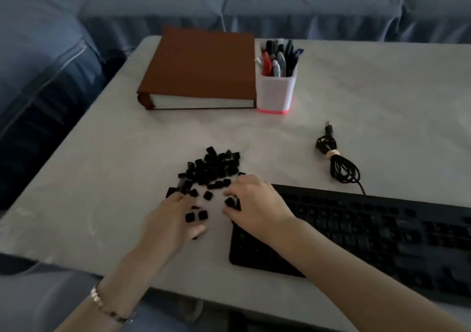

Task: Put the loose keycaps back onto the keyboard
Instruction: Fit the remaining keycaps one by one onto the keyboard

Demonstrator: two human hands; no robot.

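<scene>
1. Loose keycaps (211, 165) are heaped on the surface (382, 102) beside the keyboard (369, 229).
2. One keycap (230, 201) is pinched in the right grip (257, 204); the left grip (173, 219) is spread open.
3. Likely light, hard, slippery: opposite sides should be pinched.

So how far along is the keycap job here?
Early. Done: nothing I can confirm; the keyboard is too dark to judge which keys are seated. In hand: the right hand pinches one keycap; the left hand rests among scattered ones. Left: the big keycap pile on the table.
</scene>
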